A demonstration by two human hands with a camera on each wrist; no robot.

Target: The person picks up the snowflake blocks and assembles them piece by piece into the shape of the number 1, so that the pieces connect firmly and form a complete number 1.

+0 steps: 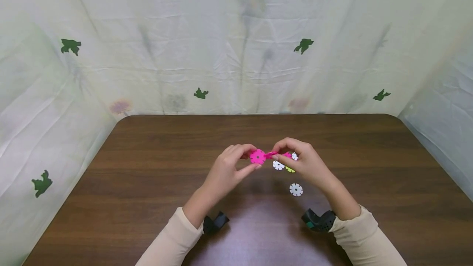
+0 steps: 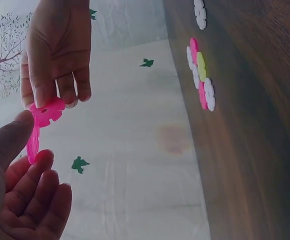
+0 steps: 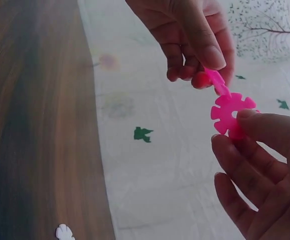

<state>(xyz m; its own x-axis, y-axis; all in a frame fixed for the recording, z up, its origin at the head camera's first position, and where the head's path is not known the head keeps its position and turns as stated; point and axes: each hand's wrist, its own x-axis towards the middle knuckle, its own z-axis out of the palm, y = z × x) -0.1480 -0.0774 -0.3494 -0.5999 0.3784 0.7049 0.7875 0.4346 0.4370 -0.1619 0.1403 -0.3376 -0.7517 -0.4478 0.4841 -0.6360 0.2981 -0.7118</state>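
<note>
My left hand (image 1: 227, 169) pinches a pink notched disc (image 1: 258, 157) between thumb and fingers, its flat face toward the head camera. In my right hand (image 1: 304, 161) is a second pink notched disc (image 3: 229, 114), held by thumb and fingers and turned nearly edge-on in the head view. The two discs meet at their rims at an angle, raised above the table. In the left wrist view the left hand's disc (image 2: 33, 142) appears edge-on, and the right hand's fingers (image 2: 50, 80) grip the other from above.
Beyond and below the right hand, several loose discs lie on the brown wooden table (image 1: 148, 184): a white disc (image 1: 278, 165), a yellow-green disc (image 1: 290, 170) and others, partly hidden. Nearer stands apart another white disc (image 1: 296, 189). A pale curtain (image 1: 221, 52) hangs behind the table.
</note>
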